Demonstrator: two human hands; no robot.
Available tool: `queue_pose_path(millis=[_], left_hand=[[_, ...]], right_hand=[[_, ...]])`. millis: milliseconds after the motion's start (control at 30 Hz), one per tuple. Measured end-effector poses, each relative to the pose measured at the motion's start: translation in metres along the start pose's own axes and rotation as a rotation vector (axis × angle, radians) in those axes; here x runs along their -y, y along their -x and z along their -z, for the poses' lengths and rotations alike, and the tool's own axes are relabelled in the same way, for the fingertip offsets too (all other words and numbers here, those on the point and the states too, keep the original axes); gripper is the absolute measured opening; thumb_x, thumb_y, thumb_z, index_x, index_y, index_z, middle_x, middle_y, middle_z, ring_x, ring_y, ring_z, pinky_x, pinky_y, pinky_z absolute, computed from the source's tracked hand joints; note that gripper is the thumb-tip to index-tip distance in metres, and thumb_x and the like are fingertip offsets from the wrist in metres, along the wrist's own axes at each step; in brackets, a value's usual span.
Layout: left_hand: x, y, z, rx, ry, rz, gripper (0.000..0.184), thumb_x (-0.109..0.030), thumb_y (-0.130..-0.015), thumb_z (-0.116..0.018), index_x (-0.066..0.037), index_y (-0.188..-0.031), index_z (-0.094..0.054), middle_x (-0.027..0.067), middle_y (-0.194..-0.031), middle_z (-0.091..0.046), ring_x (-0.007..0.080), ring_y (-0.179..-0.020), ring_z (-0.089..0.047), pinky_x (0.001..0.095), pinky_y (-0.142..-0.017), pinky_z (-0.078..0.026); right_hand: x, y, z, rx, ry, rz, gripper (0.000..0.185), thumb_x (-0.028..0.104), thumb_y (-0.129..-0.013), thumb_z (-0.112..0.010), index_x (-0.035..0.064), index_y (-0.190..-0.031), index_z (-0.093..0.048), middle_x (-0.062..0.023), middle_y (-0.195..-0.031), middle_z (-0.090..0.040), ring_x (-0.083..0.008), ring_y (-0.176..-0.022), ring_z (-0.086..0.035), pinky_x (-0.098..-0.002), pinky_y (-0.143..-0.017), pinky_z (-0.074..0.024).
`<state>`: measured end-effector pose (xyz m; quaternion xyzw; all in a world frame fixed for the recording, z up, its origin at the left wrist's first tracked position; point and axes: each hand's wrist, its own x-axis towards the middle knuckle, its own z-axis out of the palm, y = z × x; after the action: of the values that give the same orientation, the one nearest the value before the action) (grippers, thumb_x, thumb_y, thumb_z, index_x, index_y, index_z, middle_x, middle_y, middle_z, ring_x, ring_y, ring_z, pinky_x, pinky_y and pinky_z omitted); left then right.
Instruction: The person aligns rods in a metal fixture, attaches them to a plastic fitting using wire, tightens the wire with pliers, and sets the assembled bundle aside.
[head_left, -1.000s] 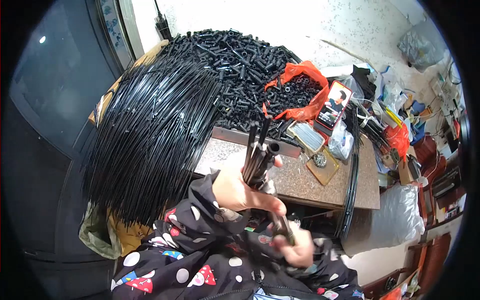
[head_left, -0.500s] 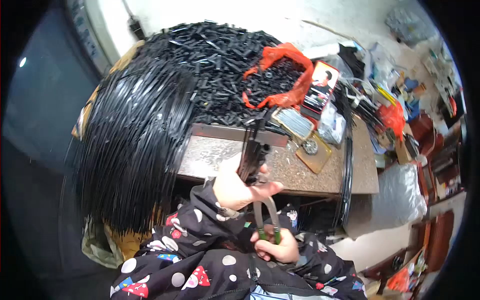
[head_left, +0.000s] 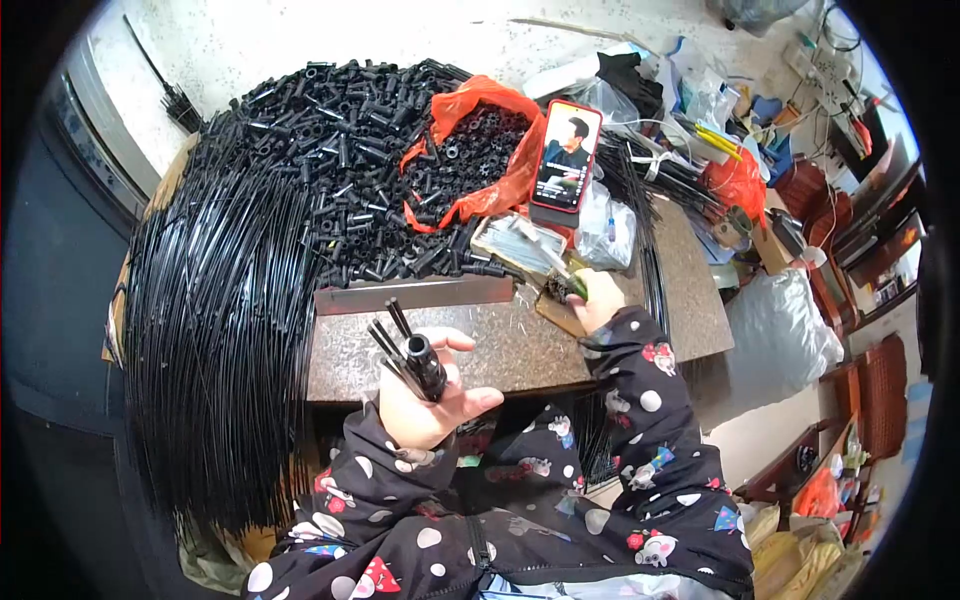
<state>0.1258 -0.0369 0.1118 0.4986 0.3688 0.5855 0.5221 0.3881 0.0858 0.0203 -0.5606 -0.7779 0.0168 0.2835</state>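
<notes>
My left hand (head_left: 425,400), over the table's front edge, is closed around a black hollow tube part (head_left: 425,368) and several thin black rods (head_left: 392,345). The tube's open end points up, and the index finger and thumb stick out to the right. Further right and forward, my right hand (head_left: 603,300) grips what look like green-handled pliers (head_left: 576,286), their metal end by a shallow tray of thin pale sticks (head_left: 505,240). A small amber board (head_left: 560,315) lies under that hand, partly covered.
A large heap of black tubular parts (head_left: 340,150) covers the table's back, behind a metal strip (head_left: 415,297). Long black rods (head_left: 215,340) hang over the left side. An orange bag (head_left: 525,160) of small black parts stands beside a propped phone (head_left: 567,155). Clutter fills the right.
My right hand has moved from near my lap, below the left hand, up to the tray with the tool. My left hand has shifted left and tilted the tube's mouth into view.
</notes>
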Motion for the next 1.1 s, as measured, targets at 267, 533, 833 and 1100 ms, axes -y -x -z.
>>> queue_pose_path(millis=[267, 533, 833, 1100], left_hand=[[0.005, -0.007, 0.006, 0.018, 0.014, -0.009, 0.045, 0.000, -0.059, -0.076, 0.000, -0.096, -0.050, -0.0096, -0.057, -0.036, -0.0004, -0.049, -0.030, 0.0156, -0.045, -0.026], [-0.003, 0.008, 0.014, 0.151, -0.059, -0.044, 0.039, -0.003, -0.061, -0.076, -0.004, -0.093, -0.052, -0.0075, -0.058, -0.040, 0.0016, -0.048, -0.032, 0.0178, -0.044, -0.023], [-0.045, 0.022, -0.026, 0.161, 0.076, -0.031, 0.055, -0.009, -0.063, -0.077, 0.000, -0.109, -0.047, -0.0035, -0.065, -0.054, 0.0029, -0.059, -0.048, 0.0180, -0.059, -0.039], [-0.048, 0.045, -0.015, 0.152, 0.043, -0.050, 0.069, -0.013, -0.063, -0.078, 0.004, -0.117, -0.040, -0.0032, -0.065, -0.055, 0.0026, -0.059, -0.048, 0.0181, -0.058, -0.039]], right_hand=[[-0.004, -0.003, 0.000, 0.099, 0.074, -0.005, 0.035, -0.005, -0.062, -0.055, 0.0063, -0.095, -0.050, -0.0174, -0.079, -0.049, -0.0367, -0.075, -0.050, -0.0415, -0.065, -0.0417], [-0.009, 0.001, 0.010, -0.248, -0.146, -0.351, 0.023, 0.015, -0.071, -0.065, 0.0063, -0.089, -0.053, -0.0156, -0.073, -0.060, -0.0315, -0.056, -0.056, -0.0370, -0.053, -0.0454], [0.199, 0.055, 0.097, -0.053, -1.597, -0.461, 0.021, -0.008, -0.072, -0.058, 0.0022, -0.086, -0.048, -0.0073, -0.072, -0.057, -0.0134, -0.061, -0.055, -0.0237, -0.056, -0.0449], [0.237, 0.077, 0.096, -0.188, -1.648, -0.283, 0.030, -0.001, -0.069, -0.069, 0.0015, -0.089, -0.047, -0.0063, -0.077, -0.057, -0.0137, -0.070, -0.058, -0.0255, -0.066, -0.0475]])
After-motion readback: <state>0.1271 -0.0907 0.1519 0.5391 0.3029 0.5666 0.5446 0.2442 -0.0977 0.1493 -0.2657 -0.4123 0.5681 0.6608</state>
